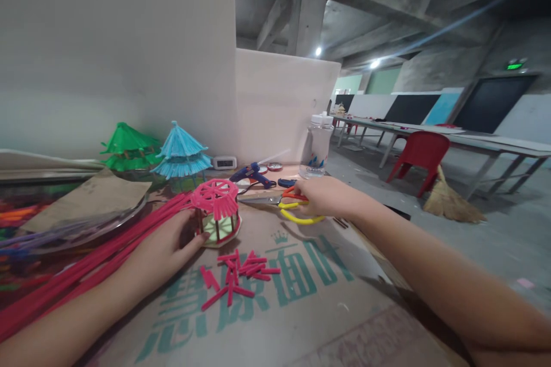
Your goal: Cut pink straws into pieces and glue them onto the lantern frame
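Note:
A small model pavilion (217, 227) with a pink pipe-cleaner roof frame stands on the cardboard. My left hand (183, 241) grips it at its left side, thumb on the pale green base and the other fingers partly hidden behind. Some short pink strips hang along the roof's front edge. My right hand (321, 194) has its fingers closed on the orange handle of a pair of scissors (289, 206), whose yellow handle lies nearer me. The blades point left toward the pavilion. In front of the pavilion lies a loose pile of short pink pipe-cleaner pieces (236, 274).
Behind are a green pavilion (129, 146), a blue pavilion (178, 152), a small digital clock (224, 163), a blue glue gun (252, 173) and a clear bottle (316, 146). Long pink pipe cleaners (116, 252) run along the left. White panels (172, 57) stand at the back.

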Demonstrator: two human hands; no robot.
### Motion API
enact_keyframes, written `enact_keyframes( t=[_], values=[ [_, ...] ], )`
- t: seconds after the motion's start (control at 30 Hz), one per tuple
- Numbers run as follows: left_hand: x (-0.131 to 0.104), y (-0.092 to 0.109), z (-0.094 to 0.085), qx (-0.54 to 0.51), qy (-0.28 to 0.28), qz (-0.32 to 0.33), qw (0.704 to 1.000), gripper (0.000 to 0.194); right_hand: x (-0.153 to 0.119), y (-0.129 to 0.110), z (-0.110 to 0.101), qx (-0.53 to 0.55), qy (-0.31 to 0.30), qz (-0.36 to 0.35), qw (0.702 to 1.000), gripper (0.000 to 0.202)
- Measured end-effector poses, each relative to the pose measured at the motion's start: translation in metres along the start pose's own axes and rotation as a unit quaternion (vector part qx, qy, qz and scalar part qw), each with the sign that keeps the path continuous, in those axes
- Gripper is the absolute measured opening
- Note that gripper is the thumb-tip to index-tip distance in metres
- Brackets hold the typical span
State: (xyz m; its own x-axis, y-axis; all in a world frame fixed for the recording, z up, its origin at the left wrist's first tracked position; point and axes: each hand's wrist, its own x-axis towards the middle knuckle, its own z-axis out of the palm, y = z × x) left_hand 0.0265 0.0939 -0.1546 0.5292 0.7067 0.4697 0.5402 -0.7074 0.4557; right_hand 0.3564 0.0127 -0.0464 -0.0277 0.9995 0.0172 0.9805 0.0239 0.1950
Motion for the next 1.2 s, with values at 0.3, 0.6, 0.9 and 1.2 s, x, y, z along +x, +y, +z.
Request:
enact_keyframes(
  t=[0.3, 0.6, 0.9, 1.2],
  values=[
    [0.000, -0.003, 0.001, 0.019, 0.004, -0.027, 0.999, 0.047, -0.039, -0.045, -0.021, -0.026, -0.120, -0.088, 0.989, 0.042],
    [0.000, -0.005, 0.002, 0.019, 0.009, -0.015, 1.000, 0.047, -0.016, 0.006, -0.032, 0.016, -0.044, -0.002, 0.999, 0.023],
    [-0.001, -0.011, 0.004, -0.001, -0.005, -0.025, 1.000, 0.042, 0.003, 0.052, -0.013, 0.050, -0.128, 0.011, 0.991, 0.021],
    [-0.002, -0.008, 0.004, 0.000, -0.012, -0.016, 1.000, 0.043, 0.015, 0.027, 0.019, 0.012, -0.172, -0.026, 0.985, 0.011]
  ],
)
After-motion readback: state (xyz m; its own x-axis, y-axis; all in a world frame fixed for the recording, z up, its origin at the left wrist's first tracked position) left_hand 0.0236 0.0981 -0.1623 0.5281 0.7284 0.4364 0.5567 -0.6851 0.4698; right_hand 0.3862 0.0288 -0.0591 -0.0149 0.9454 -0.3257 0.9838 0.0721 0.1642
